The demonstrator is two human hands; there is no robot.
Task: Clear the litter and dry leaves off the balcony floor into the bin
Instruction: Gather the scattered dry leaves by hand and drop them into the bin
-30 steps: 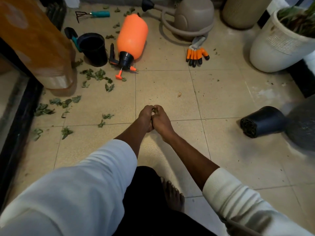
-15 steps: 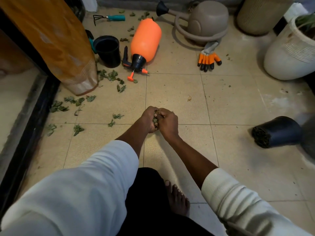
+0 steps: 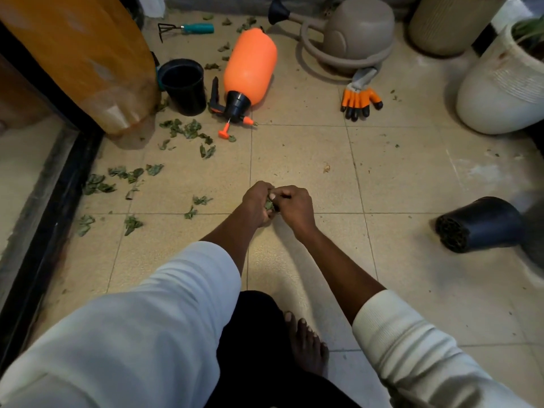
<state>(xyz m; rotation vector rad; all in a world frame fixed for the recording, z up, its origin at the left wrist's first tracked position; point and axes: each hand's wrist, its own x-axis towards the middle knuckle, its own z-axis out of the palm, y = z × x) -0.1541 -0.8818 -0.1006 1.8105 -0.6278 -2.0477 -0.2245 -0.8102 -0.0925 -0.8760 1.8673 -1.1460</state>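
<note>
I'm cupping a wad of leaves (image 3: 268,205) in my left hand (image 3: 256,204), right hand (image 3: 295,208) pinching at it w/ curled fingers, both just above the floor (image 3: 309,160); more leaves lying scattered at left.
</note>
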